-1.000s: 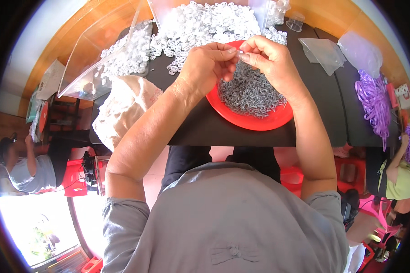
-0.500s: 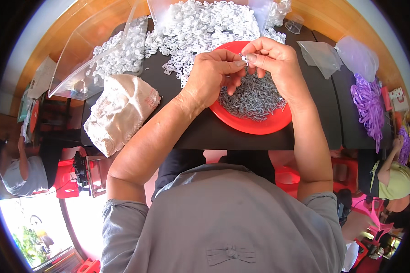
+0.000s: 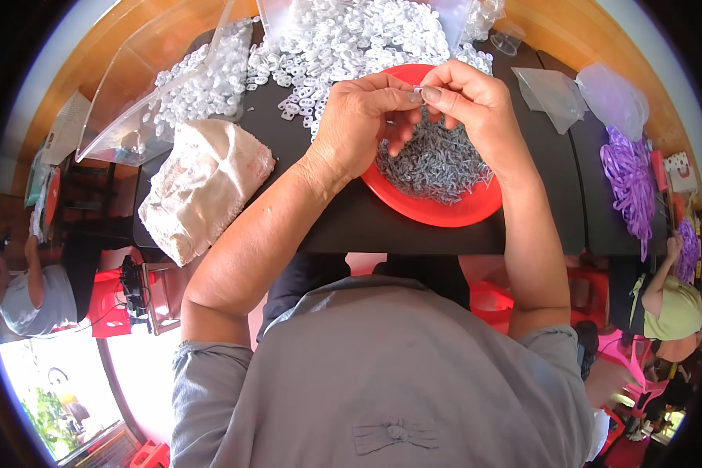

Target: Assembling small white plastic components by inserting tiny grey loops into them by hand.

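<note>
My left hand (image 3: 364,117) and my right hand (image 3: 476,100) meet fingertip to fingertip over a red basin (image 3: 433,215). Both pinch one small white plastic piece (image 3: 419,91), mostly covered by the thumbs and fingers. Whether a metal part is in it too cannot be made out. Below them the basin holds a heap of small grey metal pieces (image 3: 437,168), thin like screws. A large pile of white oval plastic pieces with holes (image 3: 343,43) spreads over the table just beyond my hands.
A crumpled cream cloth bag (image 3: 207,183) lies beside my left forearm. Farther left, a clear plastic bin (image 3: 125,117) leans by more white pieces. On the right are clear plastic bags (image 3: 550,93) and purple straps (image 3: 630,183). Other people (image 3: 671,304) sit at both sides.
My hands stay together over the basin, with the fingertips now closer around the white piece. Less of the piece shows between them. The view has shifted slightly.
</note>
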`<state>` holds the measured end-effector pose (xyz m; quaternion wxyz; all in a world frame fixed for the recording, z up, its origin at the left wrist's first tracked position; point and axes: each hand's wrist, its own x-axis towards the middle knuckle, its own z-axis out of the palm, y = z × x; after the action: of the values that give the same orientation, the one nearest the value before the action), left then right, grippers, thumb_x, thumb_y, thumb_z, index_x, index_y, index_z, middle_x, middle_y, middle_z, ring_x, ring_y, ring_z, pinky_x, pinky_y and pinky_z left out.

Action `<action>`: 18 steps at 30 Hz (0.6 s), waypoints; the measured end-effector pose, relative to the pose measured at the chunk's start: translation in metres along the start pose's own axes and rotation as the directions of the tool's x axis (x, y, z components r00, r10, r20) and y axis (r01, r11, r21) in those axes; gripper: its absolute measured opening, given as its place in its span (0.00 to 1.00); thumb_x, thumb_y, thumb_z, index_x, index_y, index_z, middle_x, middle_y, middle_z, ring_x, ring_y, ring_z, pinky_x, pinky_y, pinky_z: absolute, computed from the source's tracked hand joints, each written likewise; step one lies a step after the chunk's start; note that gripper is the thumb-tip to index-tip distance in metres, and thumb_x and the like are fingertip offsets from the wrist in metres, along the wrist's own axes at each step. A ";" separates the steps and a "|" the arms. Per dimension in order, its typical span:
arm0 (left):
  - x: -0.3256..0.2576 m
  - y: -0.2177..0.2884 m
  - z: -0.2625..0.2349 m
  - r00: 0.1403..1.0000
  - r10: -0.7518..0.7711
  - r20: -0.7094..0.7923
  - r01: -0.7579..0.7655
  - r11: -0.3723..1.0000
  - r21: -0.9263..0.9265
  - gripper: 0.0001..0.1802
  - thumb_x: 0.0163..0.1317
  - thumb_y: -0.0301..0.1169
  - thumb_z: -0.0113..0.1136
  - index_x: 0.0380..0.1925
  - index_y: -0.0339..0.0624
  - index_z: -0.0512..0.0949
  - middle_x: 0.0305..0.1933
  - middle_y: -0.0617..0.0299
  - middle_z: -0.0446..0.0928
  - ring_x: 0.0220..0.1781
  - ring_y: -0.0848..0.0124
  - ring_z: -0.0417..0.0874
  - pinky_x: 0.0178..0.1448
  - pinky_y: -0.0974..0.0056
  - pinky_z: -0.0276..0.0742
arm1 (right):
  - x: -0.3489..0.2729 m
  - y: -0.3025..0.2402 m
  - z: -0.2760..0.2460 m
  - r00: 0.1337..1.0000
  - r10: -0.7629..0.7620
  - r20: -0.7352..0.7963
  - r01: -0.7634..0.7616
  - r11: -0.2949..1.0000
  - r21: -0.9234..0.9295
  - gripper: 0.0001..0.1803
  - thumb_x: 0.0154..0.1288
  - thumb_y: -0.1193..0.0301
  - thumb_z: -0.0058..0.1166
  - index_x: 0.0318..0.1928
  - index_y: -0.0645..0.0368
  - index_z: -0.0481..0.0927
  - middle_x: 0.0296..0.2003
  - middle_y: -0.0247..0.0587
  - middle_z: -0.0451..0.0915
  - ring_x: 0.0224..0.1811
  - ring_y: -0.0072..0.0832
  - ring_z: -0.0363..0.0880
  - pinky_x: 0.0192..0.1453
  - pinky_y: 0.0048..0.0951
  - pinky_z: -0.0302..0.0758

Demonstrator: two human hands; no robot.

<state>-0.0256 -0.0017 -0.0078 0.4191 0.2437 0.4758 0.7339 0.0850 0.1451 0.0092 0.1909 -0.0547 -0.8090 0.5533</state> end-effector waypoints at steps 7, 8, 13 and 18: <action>0.003 0.002 0.001 1.000 0.029 0.006 -0.029 0.995 0.099 0.10 0.62 0.29 0.63 0.30 0.31 0.78 0.25 0.57 0.77 0.20 0.73 0.75 0.19 0.71 0.67 | 0.003 0.009 0.001 0.998 -0.051 -0.036 0.052 0.998 0.032 0.07 0.68 0.71 0.53 0.36 0.61 0.80 0.28 0.30 0.78 0.29 0.14 0.72 0.32 0.18 0.66; 0.003 0.005 0.001 1.000 0.018 -0.003 -0.018 0.992 0.123 0.09 0.61 0.29 0.62 0.30 0.31 0.79 0.25 0.57 0.77 0.19 0.72 0.75 0.19 0.70 0.67 | 0.002 0.007 0.001 0.999 -0.031 -0.045 0.033 0.998 0.044 0.07 0.67 0.70 0.53 0.36 0.61 0.80 0.28 0.29 0.78 0.28 0.14 0.73 0.31 0.18 0.66; 0.010 0.014 -0.006 0.996 0.065 -0.058 -0.057 0.989 0.135 0.08 0.61 0.27 0.59 0.29 0.31 0.79 0.26 0.56 0.78 0.20 0.71 0.75 0.20 0.68 0.69 | 0.013 -0.004 -0.012 0.999 0.049 -0.023 -0.051 0.991 -0.122 0.08 0.66 0.69 0.55 0.35 0.61 0.80 0.27 0.26 0.78 0.28 0.14 0.74 0.30 0.17 0.65; 0.020 0.012 -0.015 0.990 0.126 -0.069 -0.122 0.991 0.060 0.09 0.60 0.28 0.56 0.30 0.31 0.80 0.27 0.55 0.78 0.22 0.69 0.76 0.22 0.66 0.71 | 0.026 0.012 -0.024 0.982 -0.152 0.116 0.189 0.669 -0.719 0.06 0.58 0.71 0.59 0.34 0.60 0.80 0.25 0.36 0.78 0.26 0.26 0.77 0.32 0.28 0.70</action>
<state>-0.0529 0.0055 -0.0041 0.3480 0.2577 0.4948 0.7534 0.0681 0.1781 0.0122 0.1858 -0.0374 -0.9673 0.1683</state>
